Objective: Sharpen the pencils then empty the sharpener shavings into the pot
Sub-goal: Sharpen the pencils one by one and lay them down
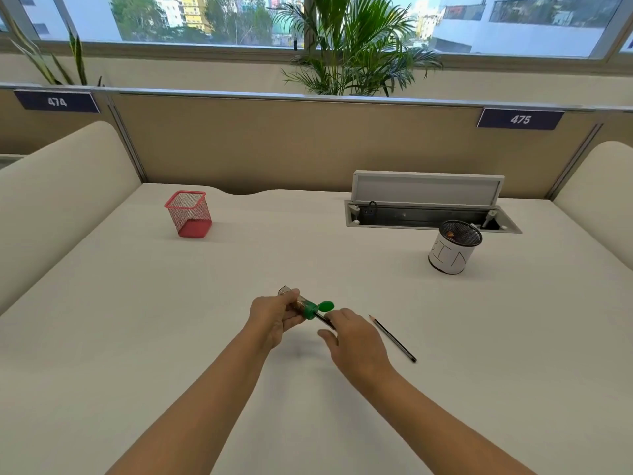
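Left hand (pixel 274 320) has its fingers curled around a clear smoky plastic sharpener with a green cap (pixel 306 307), held just above the matte cream desk (pixel 171 337); something brownish shows through the clear body. Right hand (pixel 352 337) pinches a dark pencil (pixel 325 320) that's poked into the green end. A second slim dark pencil with a sharp tip (pixel 394 339) lies flat just right of that hand. Further back right stands a round black mesh pot wrapped in white paper (pixel 452 248), a few brown bits inside. Back left, a square red wire-mesh cup (pixel 189 214); can't tell what's in it.
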Motion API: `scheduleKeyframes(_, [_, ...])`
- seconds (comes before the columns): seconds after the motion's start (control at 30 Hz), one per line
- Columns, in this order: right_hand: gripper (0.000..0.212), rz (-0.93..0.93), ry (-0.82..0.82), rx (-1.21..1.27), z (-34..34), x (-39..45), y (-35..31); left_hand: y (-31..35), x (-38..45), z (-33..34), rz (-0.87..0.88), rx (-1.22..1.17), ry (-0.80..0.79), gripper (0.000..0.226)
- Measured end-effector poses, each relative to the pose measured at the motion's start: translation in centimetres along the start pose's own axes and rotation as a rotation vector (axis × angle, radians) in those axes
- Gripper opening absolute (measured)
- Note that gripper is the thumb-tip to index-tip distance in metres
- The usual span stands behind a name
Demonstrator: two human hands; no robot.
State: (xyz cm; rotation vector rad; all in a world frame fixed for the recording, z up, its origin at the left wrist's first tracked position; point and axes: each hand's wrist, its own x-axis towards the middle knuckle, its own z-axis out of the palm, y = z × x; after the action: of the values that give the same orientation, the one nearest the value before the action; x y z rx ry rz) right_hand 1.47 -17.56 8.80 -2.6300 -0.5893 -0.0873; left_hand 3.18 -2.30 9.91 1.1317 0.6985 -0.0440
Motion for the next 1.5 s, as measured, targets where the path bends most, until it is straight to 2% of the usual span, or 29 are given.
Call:
scheduleKeyframes(0.07, [0.016,-0.094,0.113,-0.058,0.5,-0.1,0.4,-0.1,-0.1,0.2,0.001,-0.003,0.008,0.025])
scheduleKeyframes(0.13, [0.017,0.051,0.113,0.155,0.3,-0.1,0.0,0.0,-0.1,0.4,0.004,0.008,-0.006,0.021])
scheduleKeyframes(0.27, [0.027,0.456,-0.052,0.705,-0.5,0.6,-0.4,0.5,-0.2,0.1,-0.006,0.009,-0.084,0.014])
scheduleKeyframes(0.37, [0.028,0.617,-0.19,1.038,-1.0,0.6,-0.5,0.7,-0.1,-0.1,-0.018,0.001,-0.137,0.017])
scheduleKeyframes(0.43, [0.028,0.638,-0.237,1.122,-1.4,0.4,-0.4,0.8,-0.1,-0.3,-0.021,-0.011,-0.144,0.019])
scheduleKeyframes(0.67, [0.025,0.586,-0.21,1.016,-1.7,-1.0,0.9,1.6,0.5,-1.4,0.008,-0.137,-0.011,0.013])
scheduleKeyframes(1.0, [0.025,0.619,-0.173,1.043,-1.9,-1.5,1.9,0.4,0.5,-1.4,-0.027,-0.14,0.025,0.012])
scheduleKeyframes(1.27, [0.028,0.659,-0.126,0.963,-2.2,-2.1,4.4,-0.5,0.5,-2.1,-0.058,-0.104,0.045,0.01])
scheduleKeyframes(1.37, [0.022,0.63,-0.057,0.847,-1.7,-2.3,5.7,-0.8,0.3,-2.2,-0.067,-0.083,0.042,0.016])
scheduleKeyframes(1.5, [0.024,0.542,0.029,0.523,-0.6,-2.4,7.6,-0.9,-0.2,-2.0,-0.076,-0.064,0.041,0.022])
